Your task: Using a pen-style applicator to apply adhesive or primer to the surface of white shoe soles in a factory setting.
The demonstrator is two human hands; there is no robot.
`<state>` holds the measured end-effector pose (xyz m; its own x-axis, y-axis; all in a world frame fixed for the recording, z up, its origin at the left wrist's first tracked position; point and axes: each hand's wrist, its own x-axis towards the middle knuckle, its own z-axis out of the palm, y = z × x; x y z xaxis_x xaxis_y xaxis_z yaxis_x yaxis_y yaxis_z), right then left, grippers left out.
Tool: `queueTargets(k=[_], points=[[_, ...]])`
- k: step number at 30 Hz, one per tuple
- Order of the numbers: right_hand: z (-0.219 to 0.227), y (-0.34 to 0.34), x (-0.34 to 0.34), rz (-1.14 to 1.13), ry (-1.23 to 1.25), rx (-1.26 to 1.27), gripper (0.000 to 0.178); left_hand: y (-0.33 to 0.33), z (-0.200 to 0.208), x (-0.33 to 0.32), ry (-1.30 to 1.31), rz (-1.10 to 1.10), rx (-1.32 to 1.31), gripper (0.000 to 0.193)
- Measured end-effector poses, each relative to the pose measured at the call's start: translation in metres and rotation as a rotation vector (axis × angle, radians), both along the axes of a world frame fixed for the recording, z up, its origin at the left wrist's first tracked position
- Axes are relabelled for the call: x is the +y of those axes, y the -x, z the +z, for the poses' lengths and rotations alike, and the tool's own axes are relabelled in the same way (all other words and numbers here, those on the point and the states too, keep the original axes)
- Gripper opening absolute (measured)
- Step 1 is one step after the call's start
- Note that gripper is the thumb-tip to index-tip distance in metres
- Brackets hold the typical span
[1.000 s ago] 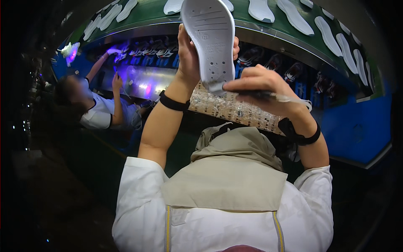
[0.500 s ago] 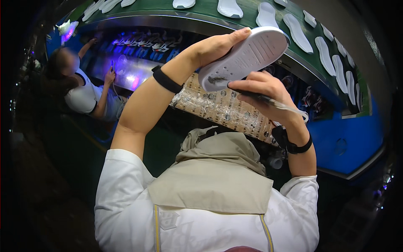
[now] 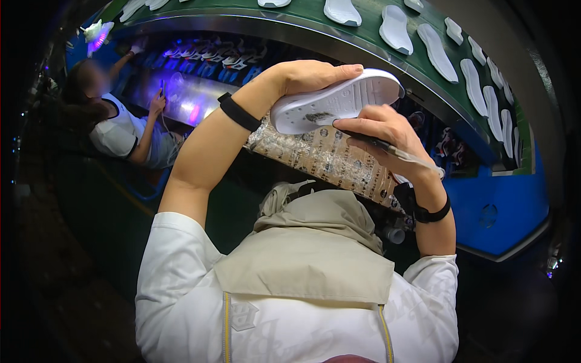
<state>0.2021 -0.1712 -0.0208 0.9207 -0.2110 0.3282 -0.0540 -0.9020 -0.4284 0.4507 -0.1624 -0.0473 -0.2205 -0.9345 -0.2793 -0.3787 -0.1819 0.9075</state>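
Observation:
My left hand [image 3: 308,77] grips a white shoe sole [image 3: 357,100] from its far edge, thumb lying along the rim. The sole is held up and tilted, with its ribbed, hole-dotted inner face showing. A dark smudge [image 3: 318,116] marks that face toward its left end. Closed round a slim dark-handled tool [image 3: 380,144] is my right hand [image 3: 396,134]; a pale tail or cord trails back over the wrist. The tool's tip is at the sole's near edge, right of the smudge; whether it touches cannot be made out.
Beyond my hands, a green conveyor belt [image 3: 363,45] carries several white soles. A taped brown carton [image 3: 302,148] lies below the held sole. At the left, a co-worker [image 3: 115,124] sits by a purple-lit metal surface [image 3: 193,109] and shoe uppers [image 3: 236,57]. A blue panel [image 3: 502,212] stands right.
The held sole has come lower and tilted, so its face looks narrower. My right hand stays by its near edge. Soles on the belt have shifted, those at top centre rightward.

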Motion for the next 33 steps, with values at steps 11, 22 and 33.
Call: queueTargets(k=[11,22,33], points=[[-0.012,-0.013,-0.028,0.1,-0.083,0.145,0.036,-0.039,-0.036,0.009,-0.103,0.142,0.192,0.07],[-0.087,0.005,-0.042,-0.386,-0.817,-0.119,0.02,-0.094,-0.232,0.118,-0.166,0.738,1.322,0.103],[-0.144,-0.031,-0.018,-0.549,-1.054,-0.066,0.019,-0.013,-0.335,0.127,-0.593,0.612,1.572,0.081]])
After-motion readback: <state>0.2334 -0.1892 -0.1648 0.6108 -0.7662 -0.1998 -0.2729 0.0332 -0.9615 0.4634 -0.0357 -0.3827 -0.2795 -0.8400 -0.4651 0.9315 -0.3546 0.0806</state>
